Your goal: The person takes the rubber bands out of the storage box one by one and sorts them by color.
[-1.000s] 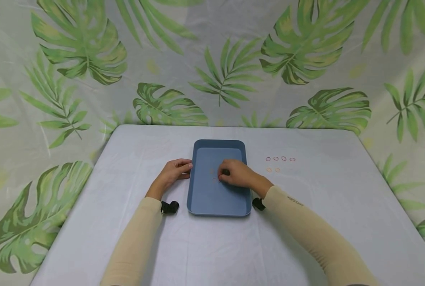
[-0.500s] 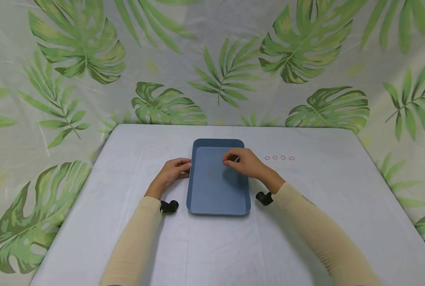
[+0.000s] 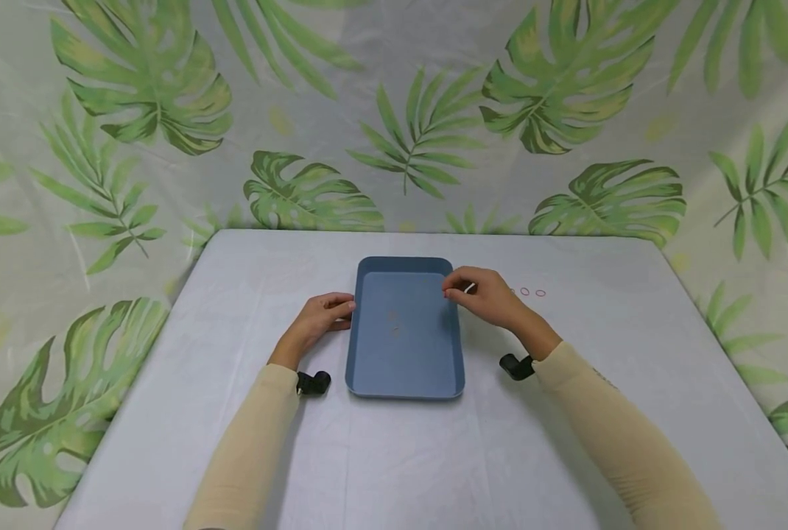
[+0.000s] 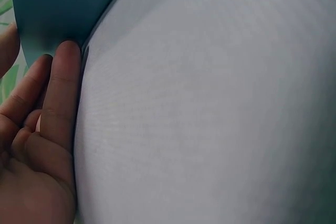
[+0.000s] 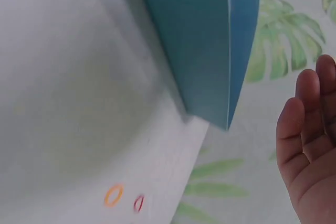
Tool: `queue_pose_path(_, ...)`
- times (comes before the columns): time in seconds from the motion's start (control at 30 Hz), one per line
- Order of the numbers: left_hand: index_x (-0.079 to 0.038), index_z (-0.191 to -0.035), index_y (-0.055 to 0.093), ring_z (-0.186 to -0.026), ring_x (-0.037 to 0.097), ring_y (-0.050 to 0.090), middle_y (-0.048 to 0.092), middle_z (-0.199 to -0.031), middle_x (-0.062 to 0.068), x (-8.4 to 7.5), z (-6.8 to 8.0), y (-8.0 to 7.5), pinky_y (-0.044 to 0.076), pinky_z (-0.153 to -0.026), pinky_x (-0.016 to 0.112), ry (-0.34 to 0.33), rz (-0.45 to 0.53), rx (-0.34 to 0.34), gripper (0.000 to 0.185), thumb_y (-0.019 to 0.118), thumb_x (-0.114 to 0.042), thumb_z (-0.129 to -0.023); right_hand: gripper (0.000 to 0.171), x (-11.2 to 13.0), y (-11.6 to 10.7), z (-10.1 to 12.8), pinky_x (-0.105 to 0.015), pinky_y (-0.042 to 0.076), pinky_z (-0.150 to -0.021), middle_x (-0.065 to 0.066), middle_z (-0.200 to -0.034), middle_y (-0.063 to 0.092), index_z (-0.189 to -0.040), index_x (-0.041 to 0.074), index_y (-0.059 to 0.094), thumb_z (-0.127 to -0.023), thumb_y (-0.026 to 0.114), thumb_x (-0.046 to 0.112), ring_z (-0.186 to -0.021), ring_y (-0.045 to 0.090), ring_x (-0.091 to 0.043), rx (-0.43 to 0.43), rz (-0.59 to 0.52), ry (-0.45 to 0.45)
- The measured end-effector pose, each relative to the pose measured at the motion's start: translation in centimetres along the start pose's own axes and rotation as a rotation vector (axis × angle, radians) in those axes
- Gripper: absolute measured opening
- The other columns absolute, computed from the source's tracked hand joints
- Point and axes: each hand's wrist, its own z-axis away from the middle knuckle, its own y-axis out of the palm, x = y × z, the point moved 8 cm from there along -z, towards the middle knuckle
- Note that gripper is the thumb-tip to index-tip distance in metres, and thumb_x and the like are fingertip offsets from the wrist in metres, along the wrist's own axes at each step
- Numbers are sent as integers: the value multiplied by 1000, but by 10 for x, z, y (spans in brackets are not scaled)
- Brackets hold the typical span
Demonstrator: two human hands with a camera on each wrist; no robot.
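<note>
A: What moved?
B: Right hand [image 3: 490,297] left the tray [image 3: 403,368] centre, now at its right rim, fingers loose, holding nothing I can see; left hand [image 3: 319,319] rests relaxed on the left rim.
A: Bands?
B: Two in the tray [image 3: 394,323]; more right of centre [image 3: 532,293].

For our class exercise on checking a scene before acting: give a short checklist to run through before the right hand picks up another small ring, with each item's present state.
1. Blue tray flat on the table: ok.
2. Left hand touches the tray's left edge: ok.
3. Right hand free of any ring: cannot tell; fingers curled, nothing visible.
4. Red rings remaining on the table: ok.
5. Rings in the tray: ok, two faint ones.
6. Orange ring within view: ok in the right wrist view.
</note>
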Motion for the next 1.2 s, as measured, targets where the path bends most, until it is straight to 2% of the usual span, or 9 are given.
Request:
queue_pose_path(0.33, -2, -138, 56, -102, 9, 66, 57, -139, 19, -5, 0, -1, 60, -95, 30, 6, -17, 6, 44, 63, -19, -99, 13, -50, -53, 26, -25, 55, -74, -10, -100, 73, -104, 11, 71, -98, 64, 20, -89, 66, -21, -65, 91, 139)
queue_pose_path(0.63, -1, -139, 55, -102, 9, 67, 57, -140, 20, -1, 1, 1, 60, -94, 30, 4, -18, 19, 46, 63, -20, -99, 24, -89, -92, 47, -27, 50, -73, -15, -102, 72, -109, 6, 70, -100, 60, 26, -85, 57, -5, -140, 165, 275)
queue_pose_path(0.83, -2, -139, 56, -103, 11, 67, 57, -139, 19, 0, 2, 0, 60, -94, 30, -8, -14, 10, 43, 62, -19, -99, 27, -115, -112, 64, -30, 49, -76, -18, -109, 70, -111, 5, 69, -102, 57, 27, -95, 58, -19, -203, 195, 367)
queue_pose_path(1.0, -1, -139, 55, -102, 11, 67, 56, -140, 21, -1, 1, -1, 60, -94, 30, 1, -20, 10, 45, 63, -19, -99, 31, -134, -119, 74, -37, 50, -80, -22, -115, 67, -113, 3, 67, -103, 54, 29, -104, 59, -32, -189, 205, 437)
queue_pose_path(1.2, -1, -141, 53, -100, 9, 67, 55, -142, 22, 0, -1, 0, 60, -93, 29, 7, -33, 27, 47, 62, -20, -99, 30, -154, -121, 79, -33, 48, -77, -23, -113, 67, -111, 1, 67, -102, 55, 27, -101, 59, -33, -173, 240, 468)
